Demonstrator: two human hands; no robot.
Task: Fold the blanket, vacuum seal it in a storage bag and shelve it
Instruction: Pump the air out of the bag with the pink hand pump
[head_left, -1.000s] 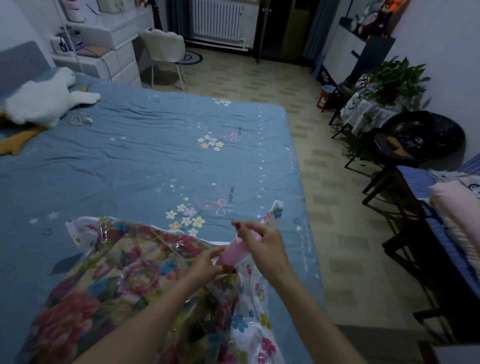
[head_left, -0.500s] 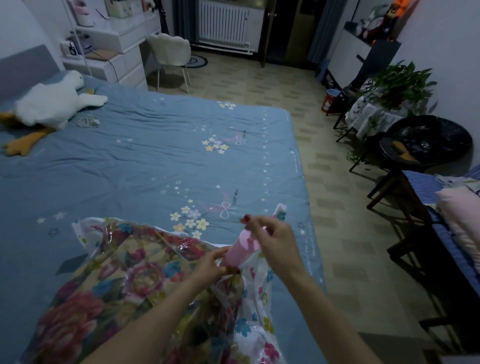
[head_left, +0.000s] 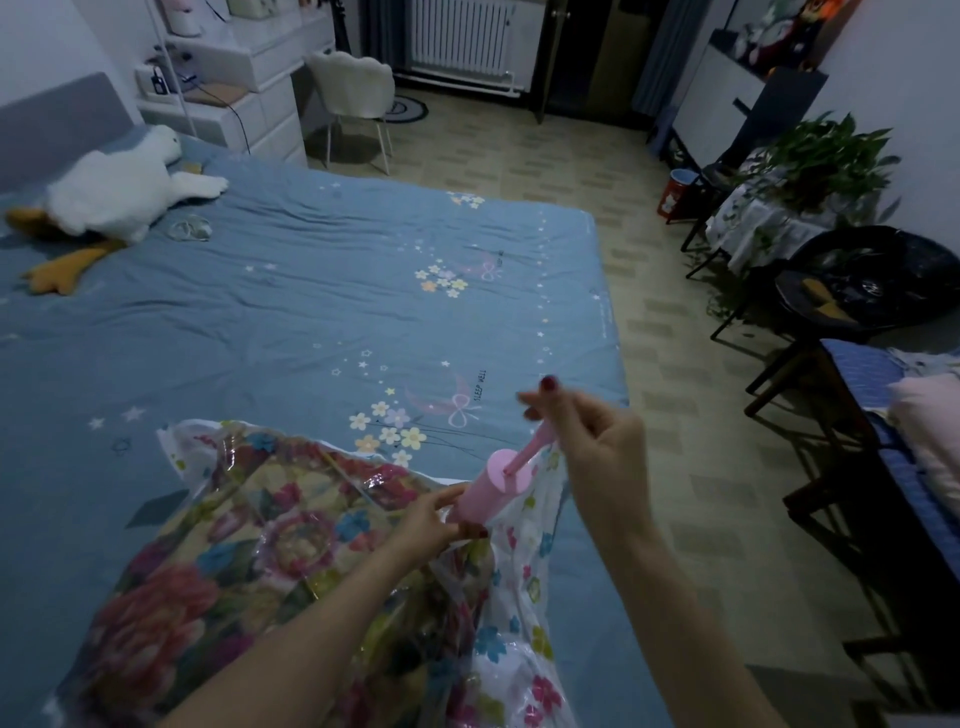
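Your left hand (head_left: 431, 519) has its fingers wrapped round the base of the pink plastic hand pump's cylinder (head_left: 493, 491), holding it down against the clear vacuum storage bag printed with small flowers (head_left: 519, 587). The bag lies on the blue star-and-flower bedsheet (head_left: 311, 312) at your six o'clock, with the folded floral blanket (head_left: 218, 561) visible inside it.

Your right hand (head_left: 592, 441) pinches the top of the pump's thin pink plunger rod (head_left: 532, 448), which stands partly drawn out of the cylinder. What matters for the coming stroke is the pump's long axis: it tilts from the bag, near your left hand, up toward one o'clock, and your right hand sits at the far end of that line. Judging by this, push or pull straight along that slant, not vertically, while the left hand keeps the base seated where it meets the bag. The seat itself is hidden behind your fingers.
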